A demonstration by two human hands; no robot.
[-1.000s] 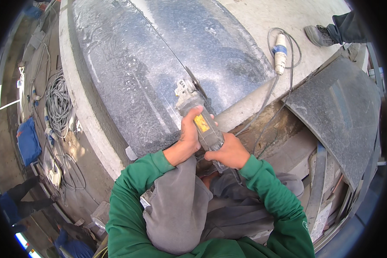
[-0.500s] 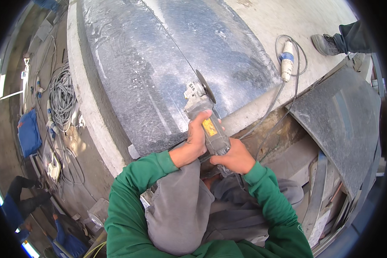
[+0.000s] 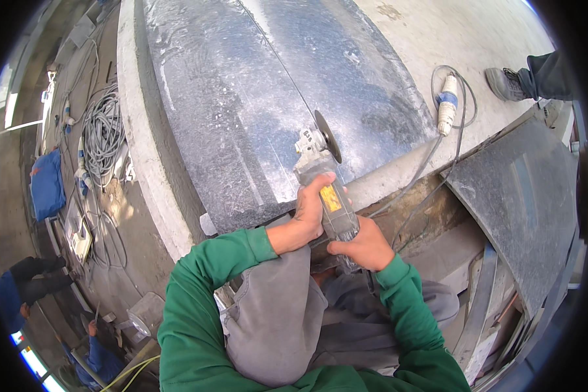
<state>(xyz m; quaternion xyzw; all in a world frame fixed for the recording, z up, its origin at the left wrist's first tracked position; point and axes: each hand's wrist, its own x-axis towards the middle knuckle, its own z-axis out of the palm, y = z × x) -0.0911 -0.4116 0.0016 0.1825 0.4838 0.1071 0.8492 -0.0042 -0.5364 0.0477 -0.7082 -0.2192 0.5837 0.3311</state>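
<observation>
An angle grinder [image 3: 338, 202] with a grey body and a yellow label is gripped in both of my hands. My left hand [image 3: 309, 210] wraps round its front part, just behind the gear head. At the rear of the body, my right hand [image 3: 367, 244] is closed round the handle. The thin cutting disc [image 3: 328, 137] stands on edge at the near end of a long dark cut line [image 3: 276, 59]. That line runs away from me across a dark, dusty stone slab [image 3: 209, 124]. Whether the disc's lower edge is in the stone I cannot tell.
A power cord with a white and blue connector [image 3: 447, 108] lies right of the slab. Beyond it is another person's shoe [image 3: 504, 83]. A dark stone sheet [image 3: 519, 189] leans at the right. Coiled cable [image 3: 102, 140] and a blue cloth [image 3: 48, 185] lie left, beyond the concrete ledge [image 3: 151, 144].
The whole view has shifted, so the slab, grinder and surroundings sit slightly further right and lower. Both hands keep the same hold on the grinder.
</observation>
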